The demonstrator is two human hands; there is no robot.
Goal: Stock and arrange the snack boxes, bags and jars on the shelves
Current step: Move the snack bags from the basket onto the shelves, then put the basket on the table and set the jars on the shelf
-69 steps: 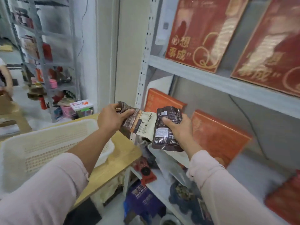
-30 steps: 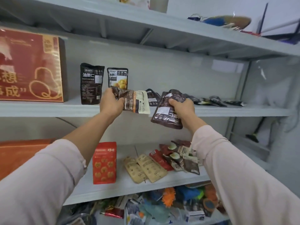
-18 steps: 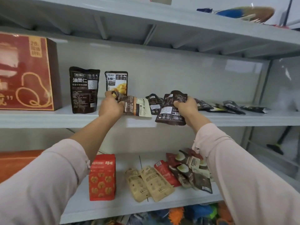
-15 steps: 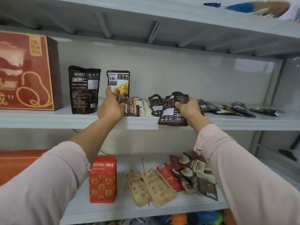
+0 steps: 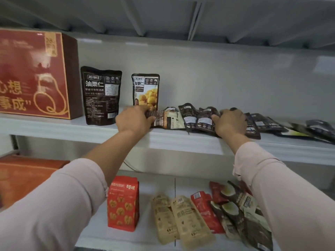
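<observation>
Two pouches laid on upper shelf (image 5: pixel 72 126): left hand (image 5: pixel 134 122) gripping brown-and-white pouch (image 5: pixel 167 120), right hand (image 5: pixel 229 124) closed over dark pouch (image 5: pixel 204 122); best flattened in row before release.

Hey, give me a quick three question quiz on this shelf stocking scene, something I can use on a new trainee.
1. True or false: both dark pouches next to the big red gift box stand upright.
2. Multiple choice: the left hand holds a brown and white pouch. That pouch is A) lying on the upper shelf, B) raised in the air, C) on the lower shelf.
3. Fill in: the small red box printed with walnuts stands on the ____ shelf.

Key: 1 true; the tall dark pouch and the pouch picturing yellow kernels both stand. 2 A; meanwhile the right hand presses a dark pouch down nearby. 3 lower.
</observation>
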